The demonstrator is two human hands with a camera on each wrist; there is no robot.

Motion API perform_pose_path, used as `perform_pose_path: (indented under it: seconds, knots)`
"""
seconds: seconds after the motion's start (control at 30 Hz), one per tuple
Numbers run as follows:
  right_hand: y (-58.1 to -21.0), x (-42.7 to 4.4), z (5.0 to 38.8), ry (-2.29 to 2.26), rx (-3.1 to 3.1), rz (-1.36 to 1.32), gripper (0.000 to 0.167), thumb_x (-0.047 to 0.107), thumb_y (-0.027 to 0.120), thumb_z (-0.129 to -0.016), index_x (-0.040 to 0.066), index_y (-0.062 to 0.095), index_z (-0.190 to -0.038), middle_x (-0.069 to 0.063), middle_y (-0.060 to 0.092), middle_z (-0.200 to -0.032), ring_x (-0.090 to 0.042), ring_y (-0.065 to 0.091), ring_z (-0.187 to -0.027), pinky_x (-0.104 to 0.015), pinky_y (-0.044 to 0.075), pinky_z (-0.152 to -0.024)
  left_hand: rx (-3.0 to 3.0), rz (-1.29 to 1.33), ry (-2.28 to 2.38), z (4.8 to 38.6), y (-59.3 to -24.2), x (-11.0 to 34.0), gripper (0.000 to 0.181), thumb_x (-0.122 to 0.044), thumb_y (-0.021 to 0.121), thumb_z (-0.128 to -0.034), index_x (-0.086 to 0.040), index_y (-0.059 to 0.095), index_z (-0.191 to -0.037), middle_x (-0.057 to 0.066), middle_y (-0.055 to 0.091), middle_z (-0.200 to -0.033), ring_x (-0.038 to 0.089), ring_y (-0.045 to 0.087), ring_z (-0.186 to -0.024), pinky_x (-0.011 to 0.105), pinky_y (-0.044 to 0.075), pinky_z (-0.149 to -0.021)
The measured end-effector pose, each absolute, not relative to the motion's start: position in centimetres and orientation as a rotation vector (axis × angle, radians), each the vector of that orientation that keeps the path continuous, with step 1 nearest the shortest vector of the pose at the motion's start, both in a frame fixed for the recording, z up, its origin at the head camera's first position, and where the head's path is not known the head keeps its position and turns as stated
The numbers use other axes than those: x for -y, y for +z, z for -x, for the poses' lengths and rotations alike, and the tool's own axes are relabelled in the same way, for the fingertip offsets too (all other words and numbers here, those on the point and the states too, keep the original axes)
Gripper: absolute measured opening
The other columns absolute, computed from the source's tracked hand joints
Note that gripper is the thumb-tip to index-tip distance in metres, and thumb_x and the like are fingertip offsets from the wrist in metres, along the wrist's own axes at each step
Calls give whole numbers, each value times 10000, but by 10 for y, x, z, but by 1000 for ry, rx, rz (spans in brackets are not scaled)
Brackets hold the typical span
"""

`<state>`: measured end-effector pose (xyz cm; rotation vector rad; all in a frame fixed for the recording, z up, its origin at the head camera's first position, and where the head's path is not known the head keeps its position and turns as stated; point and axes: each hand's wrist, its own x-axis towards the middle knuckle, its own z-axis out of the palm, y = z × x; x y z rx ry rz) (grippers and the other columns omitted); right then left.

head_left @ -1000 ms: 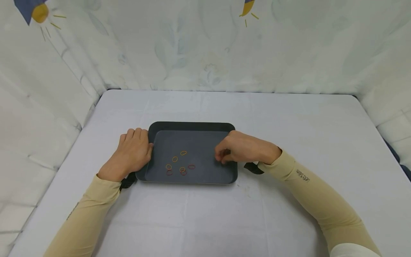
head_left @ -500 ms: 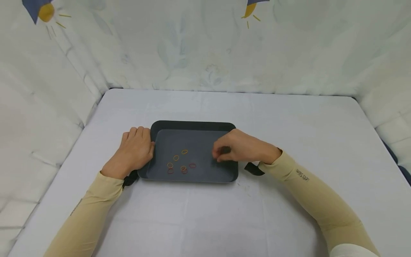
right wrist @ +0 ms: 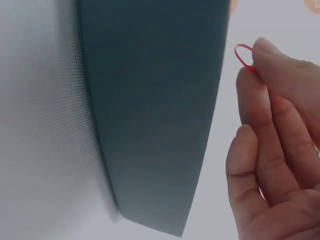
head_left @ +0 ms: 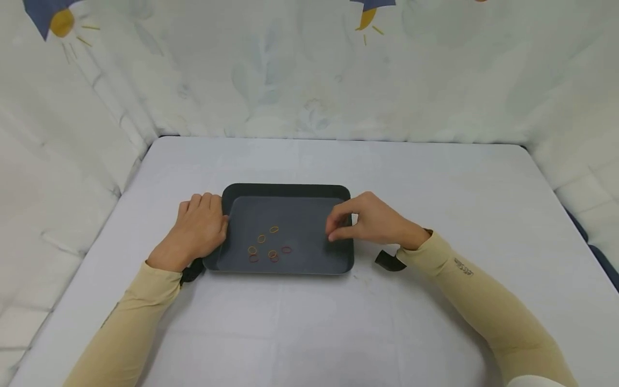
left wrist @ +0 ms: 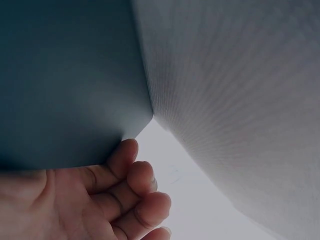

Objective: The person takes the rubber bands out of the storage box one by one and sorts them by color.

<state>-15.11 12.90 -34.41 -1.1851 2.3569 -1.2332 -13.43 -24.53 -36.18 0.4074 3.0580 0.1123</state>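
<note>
A dark grey rectangular tray [head_left: 309,190] lies on the table with several small rubber bands in its left half. Yellow ones include a rubber band [head_left: 274,229] near the middle, and a reddish rubber band [head_left: 287,250] lies lower right of it. My left hand [head_left: 198,228] holds the tray's left side, thumb at the rim and fingers outside the wall. Above the tray's right end, my right hand [head_left: 365,220] pinches a red rubber band [right wrist: 240,60] between thumb and fingertip, plain in the right wrist view. In the head view that band is too small to make out.
A white cloth covers the table [head_left: 435,188] around the tray. Pale patterned curtains [head_left: 309,70] hang behind and at both sides. A black strap end [head_left: 389,261] sticks out below the right wrist.
My right hand has risen from low over the tray's right end and shifted slightly right. My left hand stays at the tray's side, and the bands in the tray lie as before.
</note>
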Motion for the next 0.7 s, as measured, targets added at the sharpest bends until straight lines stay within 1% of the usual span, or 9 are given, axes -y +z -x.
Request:
perform_pose_path:
  seconds: [0.1, 0.23, 0.3, 0.47, 0.53, 0.7]
  knots:
    - [-343, -134, 150, -1321, -2343, 1119, 158, 129, 866, -833, 245, 771, -882, 102, 758, -864, -66, 671, -816, -261, 561, -788, -3061, -411, 110, 134, -361, 246, 241, -165, 460, -1043, 71, 448, -1092, 224, 472, -1019, 413, 414, -1004, 540, 331, -856]
    - [-338, -143, 148, -1425, -2324, 998, 133, 141, 861, -843, 226, 775, -899, 59, 768, -885, -111, 681, -841, -285, 564, -814, -3061, -412, 112, 134, -362, 246, 240, -169, 465, -1042, 66, 448, -1086, 227, 473, -1026, 418, 417, -1010, 544, 332, -856]
    - [-333, -146, 147, -1479, -2310, 921, 120, 143, 859, -847, 204, 777, -911, 28, 773, -897, -136, 692, -870, -284, 563, -848, -3061, -413, 115, 134, -362, 246, 236, -167, 464, -1041, 64, 446, -1082, 226, 471, -1026, 416, 414, -1005, 543, 330, -855]
    - [-326, -153, 149, -1605, -2278, 776, 115, 152, 858, -850, 156, 781, -935, -34, 780, -911, -200, 718, -905, -300, 570, -864, -3051, -405, 113, 134, -363, 247, 229, -169, 457, -1047, 58, 439, -1075, 217, 456, -1019, 404, 399, -989, 537, 320, -856]
    - [-326, -157, 149, -1654, -2276, 727, 121, 157, 857, -853, 139, 777, -942, -49, 783, -920, -245, 731, -903, -321, 582, -841, -3053, -406, 113, 134, -363, 247, 226, -169, 458, -1046, 55, 438, -1070, 214, 454, -1015, 401, 398, -984, 533, 317, -850]
    - [-323, -168, 151, -1774, -2294, 542, 176, 159, 868, -843, 98, 757, -965, -46, 780, -932, -266, 757, -888, -347, 612, -853, -3068, -421, 120, 134, -363, 247, 215, -165, 460, -1041, 48, 440, -1051, 208, 455, -996, 392, 398, -964, 520, 315, -829]
